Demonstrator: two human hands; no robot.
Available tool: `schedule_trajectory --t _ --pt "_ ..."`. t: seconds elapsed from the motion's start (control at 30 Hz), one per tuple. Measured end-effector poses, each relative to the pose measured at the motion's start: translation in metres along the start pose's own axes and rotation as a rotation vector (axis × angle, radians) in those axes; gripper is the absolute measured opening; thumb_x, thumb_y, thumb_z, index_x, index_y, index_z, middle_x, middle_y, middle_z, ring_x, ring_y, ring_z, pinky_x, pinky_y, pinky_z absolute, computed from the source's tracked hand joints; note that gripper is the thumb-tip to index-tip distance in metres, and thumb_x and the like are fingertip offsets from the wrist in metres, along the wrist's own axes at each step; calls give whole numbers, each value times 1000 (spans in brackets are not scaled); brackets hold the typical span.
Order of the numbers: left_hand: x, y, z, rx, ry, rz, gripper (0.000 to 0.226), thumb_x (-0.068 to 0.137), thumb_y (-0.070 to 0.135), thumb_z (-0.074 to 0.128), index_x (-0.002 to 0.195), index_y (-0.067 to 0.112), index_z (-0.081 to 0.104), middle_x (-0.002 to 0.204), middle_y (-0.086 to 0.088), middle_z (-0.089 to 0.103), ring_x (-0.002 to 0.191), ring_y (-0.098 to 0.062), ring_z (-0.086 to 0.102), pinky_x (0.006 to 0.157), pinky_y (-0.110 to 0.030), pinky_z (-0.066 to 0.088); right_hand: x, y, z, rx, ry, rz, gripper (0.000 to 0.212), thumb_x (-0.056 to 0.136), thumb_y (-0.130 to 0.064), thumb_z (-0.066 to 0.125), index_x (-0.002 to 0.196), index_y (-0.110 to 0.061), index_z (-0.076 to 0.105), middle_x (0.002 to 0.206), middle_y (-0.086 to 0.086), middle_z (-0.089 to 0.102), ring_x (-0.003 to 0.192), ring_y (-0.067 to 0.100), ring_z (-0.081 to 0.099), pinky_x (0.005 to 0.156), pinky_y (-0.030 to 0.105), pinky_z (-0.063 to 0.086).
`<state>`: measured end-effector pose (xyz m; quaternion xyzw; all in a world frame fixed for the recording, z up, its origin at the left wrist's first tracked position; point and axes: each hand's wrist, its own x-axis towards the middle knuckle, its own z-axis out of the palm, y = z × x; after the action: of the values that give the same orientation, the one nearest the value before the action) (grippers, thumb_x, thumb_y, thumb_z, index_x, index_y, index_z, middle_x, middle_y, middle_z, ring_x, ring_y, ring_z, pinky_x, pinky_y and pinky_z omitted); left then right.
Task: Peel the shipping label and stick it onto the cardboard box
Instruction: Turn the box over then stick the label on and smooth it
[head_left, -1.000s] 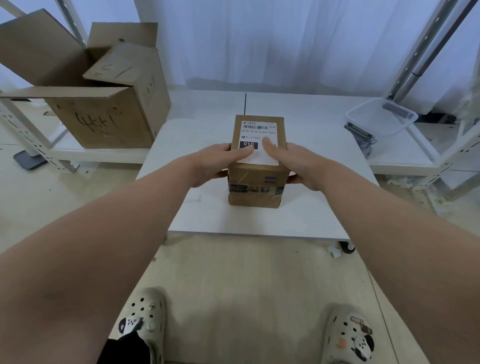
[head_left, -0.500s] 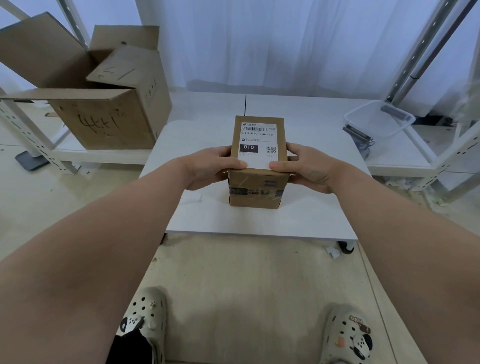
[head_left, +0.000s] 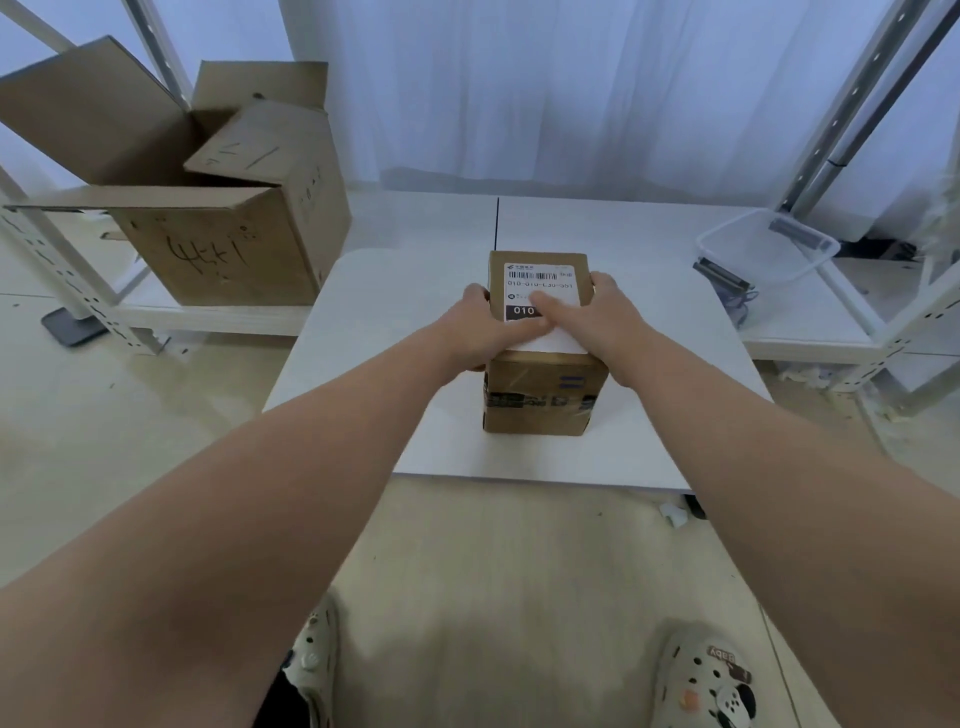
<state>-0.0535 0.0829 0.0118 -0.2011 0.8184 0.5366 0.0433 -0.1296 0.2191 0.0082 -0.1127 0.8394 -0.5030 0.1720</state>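
A small cardboard box (head_left: 543, 387) with dark tape around its front stands on the white table (head_left: 363, 332). A white shipping label (head_left: 540, 280) with a barcode and a black "010" patch lies flat on the box's top. My left hand (head_left: 480, 330) clasps the box's left side, thumb on the top edge. My right hand (head_left: 592, 317) lies over the right part of the top, fingers pressed flat across the label, thumb at the box's far right edge. The label's right middle is hidden under those fingers.
A large open cardboard box (head_left: 208, 208) with handwriting sits on a low shelf to the left. A clear plastic tub (head_left: 769, 247) and a dark tool (head_left: 722, 273) rest on the right shelf. Metal rack posts flank both sides. My feet stand on the floor below.
My right hand has moved from the box's right side up onto the top and now presses across the label. My left hand has slid slightly farther along the left side.
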Motion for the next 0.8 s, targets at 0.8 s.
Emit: schedule_trajectory --t 0.8 --pt "35 2 -18 -82 33 129 48 92 19 60 137 16 43 123 -5 65 95 -15 67 67 -13 54 35 -7 -13 -118 30 -89 38 91 -20 59 127 -11 52 126 11 60 109 30 61 93 45 53"
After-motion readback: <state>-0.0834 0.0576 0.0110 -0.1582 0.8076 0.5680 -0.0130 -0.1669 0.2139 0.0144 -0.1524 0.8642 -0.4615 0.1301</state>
